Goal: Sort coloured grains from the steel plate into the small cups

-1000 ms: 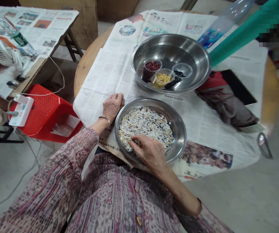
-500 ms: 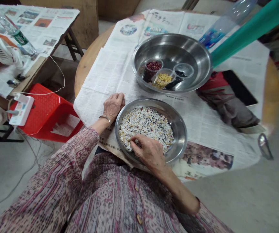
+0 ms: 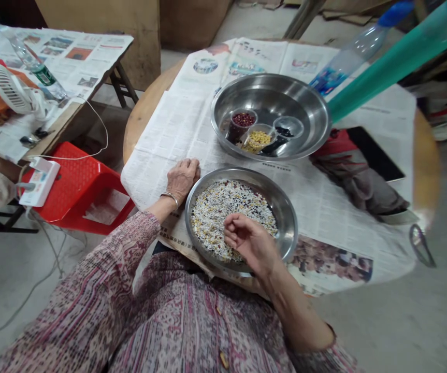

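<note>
A steel basin (image 3: pixel 291 228) in front of me holds a mix of white grains (image 3: pixel 211 215) with yellow, black and dark red beans. Over the grains my right hand (image 3: pixel 252 241) is raised, its fingers curled in towards the palm; whatever they hold is too small to make out. My left hand (image 3: pixel 183 178), with a bangle at the wrist, rests on newspaper against the basin's left side. Its fingers are bent under and their tips are hidden. A larger basin (image 3: pixel 320 135) behind contains clear cups of red beans (image 3: pixel 243 120), yellow beans (image 3: pixel 259 139) and black beans (image 3: pixel 284 131).
Newspaper (image 3: pixel 192 124) covers the round table (image 3: pixel 140 122). On the right lie a grey and red cloth (image 3: pixel 363 178), a dark tablet (image 3: pixel 376 153) and glasses (image 3: pixel 421 243). A bottle (image 3: pixel 347 54) stands beside a green tube (image 3: pixel 394 67). Left are a red stool (image 3: pixel 75 197) and power strip (image 3: pixel 40 181).
My right hand has lifted from the grains and moved slightly right, turning so its curled fingers face left. My left hand stays in place. The whole view has shifted slightly.
</note>
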The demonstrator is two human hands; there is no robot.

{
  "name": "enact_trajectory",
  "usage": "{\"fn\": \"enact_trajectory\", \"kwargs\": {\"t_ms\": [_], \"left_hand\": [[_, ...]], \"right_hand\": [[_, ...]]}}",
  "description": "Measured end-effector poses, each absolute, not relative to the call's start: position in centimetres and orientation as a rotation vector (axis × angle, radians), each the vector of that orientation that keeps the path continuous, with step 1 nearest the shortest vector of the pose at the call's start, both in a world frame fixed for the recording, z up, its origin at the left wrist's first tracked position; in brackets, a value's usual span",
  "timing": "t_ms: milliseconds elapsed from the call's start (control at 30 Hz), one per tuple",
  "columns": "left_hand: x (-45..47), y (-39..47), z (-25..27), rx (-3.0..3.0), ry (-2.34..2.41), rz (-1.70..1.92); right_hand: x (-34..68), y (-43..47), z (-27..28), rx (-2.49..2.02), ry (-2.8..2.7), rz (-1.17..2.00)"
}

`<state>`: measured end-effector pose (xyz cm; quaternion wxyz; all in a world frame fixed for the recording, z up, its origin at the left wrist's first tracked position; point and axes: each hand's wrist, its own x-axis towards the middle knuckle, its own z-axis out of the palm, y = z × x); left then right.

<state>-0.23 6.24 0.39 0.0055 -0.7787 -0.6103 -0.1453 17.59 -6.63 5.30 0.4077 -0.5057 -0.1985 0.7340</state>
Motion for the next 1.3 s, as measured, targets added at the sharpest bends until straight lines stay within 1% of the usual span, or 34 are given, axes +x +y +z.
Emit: {"fn": "enact_trajectory", "kwargs": {"t_ms": [67, 133, 267, 367, 467, 600, 767, 900, 967, 1067, 1133, 1200, 1300], "left_hand": [[-0.2, 6.2, 0.4, -2.443, -1.910, -0.445], [-0.2, 6.2, 0.5, -2.437, -1.902, -0.437], [-0.2, 6.1, 0.6, -2.429, -1.905, -0.443], [-0.1, 6.1, 0.8, -2.453, -1.948, -0.437], [-0.1, 6.1, 0.9, -2.477, -1.985, -0.442], [-0.1, 6.1, 0.9, -2.472, -1.966, -0.413], [-0.1, 6.1, 0.7, -2.458, -1.945, -0.431], [-0.2, 6.1, 0.6, -2.464, -1.954, -0.470], [-0.2, 6.1, 0.6, -2.468, -1.963, -0.477], [-0.1, 6.1, 0.6, -2.477, -1.977, -0.490], [-0.1, 6.1, 0.7, -2.480, -1.983, -0.500], [-0.1, 6.1, 0.8, -2.479, -1.977, -0.490], [-0.1, 6.1, 0.9, -2.470, -1.961, -0.434]], "right_hand": [[17.3, -6.6, 5.0, -1.406, -0.683, 1.740], [16.9, -6.5, 4.7, -1.543, -0.985, 1.548], [16.5, -6.1, 4.1, -1.653, -1.663, 0.963], [16.4, -5.7, 3.7, -1.640, -1.941, 0.618], [16.1, -5.5, 3.3, -1.629, -2.060, 0.456], [15.9, -5.4, 3.2, -1.671, -2.133, 0.380], [15.7, -5.3, 3.3, -1.691, -2.130, 0.429], [15.7, -5.3, 3.6, -1.690, -2.013, 0.584], [15.8, -5.2, 3.8, -1.678, -1.825, 0.794], [16.4, -4.7, 4.1, -1.582, -1.313, 1.249], [16.9, -4.2, 4.4, -1.455, -0.978, 1.499], [17.3, -3.8, 4.5, -1.342, -0.769, 1.637], [17.4, -3.7, 4.5, -1.328, -0.703, 1.676]]}}
